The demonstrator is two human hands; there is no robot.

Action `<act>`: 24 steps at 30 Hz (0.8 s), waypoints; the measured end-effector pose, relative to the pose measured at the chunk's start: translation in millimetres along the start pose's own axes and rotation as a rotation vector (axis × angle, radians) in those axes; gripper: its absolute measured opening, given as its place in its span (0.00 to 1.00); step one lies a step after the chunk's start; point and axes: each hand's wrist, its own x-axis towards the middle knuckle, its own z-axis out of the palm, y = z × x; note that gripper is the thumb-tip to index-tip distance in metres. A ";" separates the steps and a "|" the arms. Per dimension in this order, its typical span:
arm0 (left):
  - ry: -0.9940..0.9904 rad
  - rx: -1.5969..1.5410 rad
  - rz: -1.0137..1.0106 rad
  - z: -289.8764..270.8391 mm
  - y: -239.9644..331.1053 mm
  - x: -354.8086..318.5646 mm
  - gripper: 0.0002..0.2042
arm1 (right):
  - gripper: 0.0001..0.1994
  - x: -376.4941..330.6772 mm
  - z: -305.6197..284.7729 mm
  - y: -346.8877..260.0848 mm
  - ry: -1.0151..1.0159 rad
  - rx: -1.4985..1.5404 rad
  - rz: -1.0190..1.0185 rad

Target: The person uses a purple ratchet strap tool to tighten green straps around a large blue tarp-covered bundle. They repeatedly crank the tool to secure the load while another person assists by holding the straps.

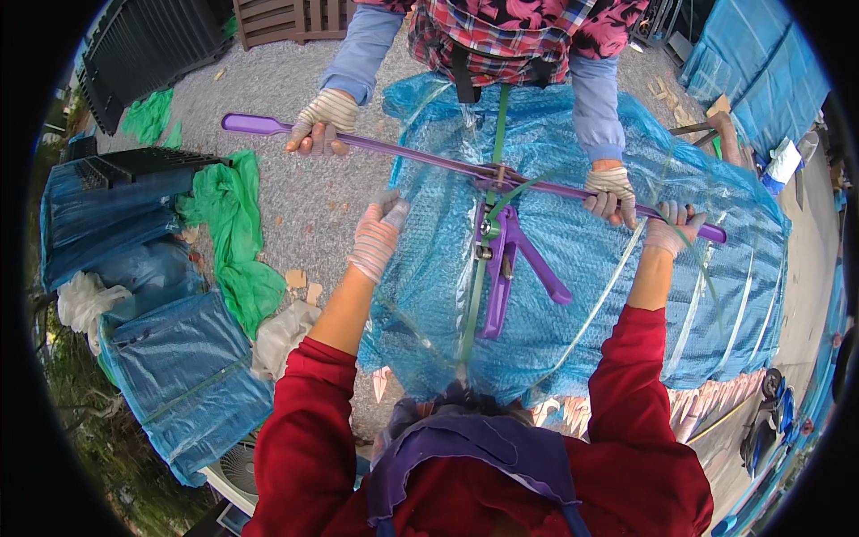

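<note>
Head view looks down on a big bundle wrapped in blue netting [573,295] lying on gravel ground [304,192]. Across the bundle's top runs a long purple bar [420,157], joined at mid-length to a purple strapping tool [506,259] that sits on a green strap [474,304] running over the bundle's middle. The left hand [376,237], in a pale striped glove, rests on the bundle's left edge just below the bar, fingers loosely curled and holding nothing. The right hand [673,228], gloved too, wraps its fingers round the bar's right end. Opposite, another person's gloved hands [320,121] grip the same bar, one near its left end, one beside the right hand. Green sheeting [234,228] and more blue bundles [179,367] lie left on the gravel.
</note>
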 end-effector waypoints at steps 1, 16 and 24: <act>0.010 -0.080 0.053 -5.2 3.6 18.1 0.18 | 0.22 1.3 1.4 2.1 0.005 -0.010 -0.012; -0.054 -1.230 0.031 6.1 88.4 111.9 0.08 | 0.23 -2.4 33.7 4.2 -0.151 -0.040 -0.027; -0.160 -1.110 0.072 15.5 104.6 105.6 0.11 | 0.20 -34.4 82.2 -7.5 -0.404 -0.061 0.001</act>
